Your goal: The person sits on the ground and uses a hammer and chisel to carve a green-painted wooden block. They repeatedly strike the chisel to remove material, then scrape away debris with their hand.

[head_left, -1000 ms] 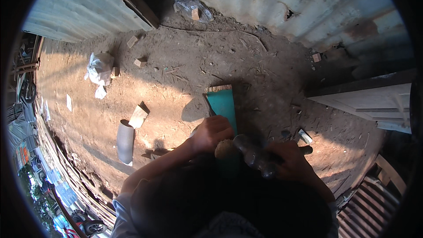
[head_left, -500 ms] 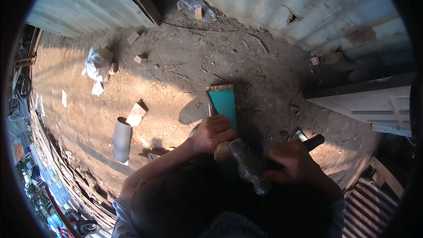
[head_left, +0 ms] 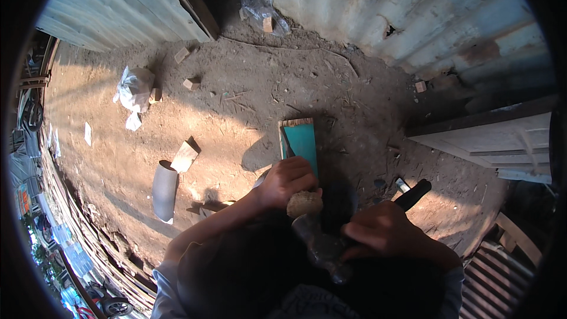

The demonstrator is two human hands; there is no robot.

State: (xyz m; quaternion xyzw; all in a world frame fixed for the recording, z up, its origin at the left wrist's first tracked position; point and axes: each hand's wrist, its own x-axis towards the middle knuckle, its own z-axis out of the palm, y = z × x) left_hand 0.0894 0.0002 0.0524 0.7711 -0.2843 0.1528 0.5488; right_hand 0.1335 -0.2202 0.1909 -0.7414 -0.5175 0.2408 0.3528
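Over brown earth (head_left: 236, 77), left fingers (head_left: 299, 175) grip a tan-ended tool (head_left: 304, 204), right fingers (head_left: 361, 234) a hammer (head_left: 321, 243).

At centre, the left hand (head_left: 287, 181) hides the middle of the tan-ended tool (head_left: 305, 204) and part of the turquoise board (head_left: 303, 142); the right hand (head_left: 379, 229) covers part of the hammer (head_left: 319, 242). The frame's top cuts off the upper-right corrugated sheet (head_left: 366, 6). Lower-left clutter (head_left: 75, 254) is too small to identify.

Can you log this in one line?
left hand: gripping tan-ended tool | right hand: gripping hammer | hammer: head by tan end, contact unclear | teal board: below
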